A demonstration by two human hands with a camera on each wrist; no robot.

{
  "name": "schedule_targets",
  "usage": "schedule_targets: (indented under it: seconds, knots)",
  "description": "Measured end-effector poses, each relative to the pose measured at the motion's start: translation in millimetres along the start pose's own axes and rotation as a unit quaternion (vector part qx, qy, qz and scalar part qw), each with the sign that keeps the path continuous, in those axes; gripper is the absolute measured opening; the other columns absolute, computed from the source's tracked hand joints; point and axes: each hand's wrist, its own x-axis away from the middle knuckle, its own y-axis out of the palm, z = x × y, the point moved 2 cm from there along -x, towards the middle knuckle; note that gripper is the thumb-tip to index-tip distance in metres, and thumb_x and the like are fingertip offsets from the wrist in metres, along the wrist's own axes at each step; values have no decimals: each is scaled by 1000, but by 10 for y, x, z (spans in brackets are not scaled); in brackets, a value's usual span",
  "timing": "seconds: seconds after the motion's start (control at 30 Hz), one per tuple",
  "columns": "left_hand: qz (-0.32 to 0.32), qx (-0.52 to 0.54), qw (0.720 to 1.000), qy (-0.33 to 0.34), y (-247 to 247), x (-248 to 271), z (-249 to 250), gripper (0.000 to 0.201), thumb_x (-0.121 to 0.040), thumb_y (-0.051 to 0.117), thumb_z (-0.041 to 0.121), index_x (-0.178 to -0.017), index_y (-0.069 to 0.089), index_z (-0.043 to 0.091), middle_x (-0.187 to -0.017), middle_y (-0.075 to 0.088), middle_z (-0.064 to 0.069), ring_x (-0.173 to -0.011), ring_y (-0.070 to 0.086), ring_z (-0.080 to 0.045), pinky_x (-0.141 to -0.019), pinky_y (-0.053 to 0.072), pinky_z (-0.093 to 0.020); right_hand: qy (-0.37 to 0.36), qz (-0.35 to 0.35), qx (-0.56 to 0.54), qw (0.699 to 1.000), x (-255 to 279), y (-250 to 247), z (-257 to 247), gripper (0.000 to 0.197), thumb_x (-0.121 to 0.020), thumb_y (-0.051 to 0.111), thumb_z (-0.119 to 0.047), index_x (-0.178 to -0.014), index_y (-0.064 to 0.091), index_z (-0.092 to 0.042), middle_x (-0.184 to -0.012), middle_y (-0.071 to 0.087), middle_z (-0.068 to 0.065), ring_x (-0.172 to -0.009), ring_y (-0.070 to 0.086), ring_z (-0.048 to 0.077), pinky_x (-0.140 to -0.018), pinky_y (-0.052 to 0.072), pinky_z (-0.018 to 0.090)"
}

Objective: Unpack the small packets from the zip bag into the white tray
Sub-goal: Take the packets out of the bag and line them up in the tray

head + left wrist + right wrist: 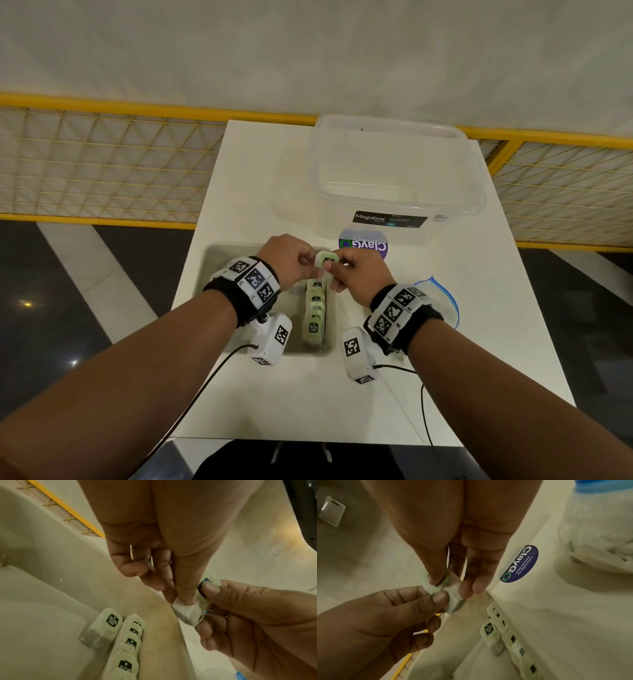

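Both hands are pinching one small packet [327, 263] at once, left hand [289, 260] and right hand [356, 274], hovering over the far end of the white tray [219, 260]. A row of packets [315, 315] is lining its right wall, straight below. Zip bag [442, 301] is lying on the counter [445, 377], right of the tray.

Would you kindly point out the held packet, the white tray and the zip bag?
held packet [325, 261], head view, its label.
white tray [219, 255], head view, far-left rim.
zip bag [448, 301], head view, blue edge.
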Motion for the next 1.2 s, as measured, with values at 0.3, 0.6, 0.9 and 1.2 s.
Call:
schedule_targets:
  seconds: [0.3,0.6,0.9,1.2]
  knots:
    - [-130,-232,952,-153,58,-139,-504,30,-82,68,48,-82,68,18,-81,64,1,-85,63,-22,-73,49,-29,71,6,166,984,13,-43,284,35,-86,68,-26,-116,50,-18,-86,63,-3,-74,65,21,-78,56,38]
    - [-191,-218,937,-196,377,-344,-661,29,-72,76,48,-70,62,22,-73,66,1,-78,68,-22,-77,57,-32,123,-71,72,987,35,14,210,26,-89,59,-9,-113,49,-12,-79,67,7,-64,72,26,-66,61,44]
    - [-175,-265,929,-189,306,-464,-541,43,-71,70,60,-80,65,19,-70,60,2,-73,59,-21,-73,51,-30,109,-73,60,990,63,-100,255,29,-91,54,-11,-118,47,-16,-83,67,7,-63,68,25,-69,61,46]
    - [-62,-184,981,-24,162,-226,932,26,-90,56,38,-100,69,17,-107,65,-3,-98,60,-22,-88,48,-32,49,75,110,990,192,-1222,433,17,-82,55,-10,-81,66,-22,-72,73,-5,-66,65,14,-66,52,25]
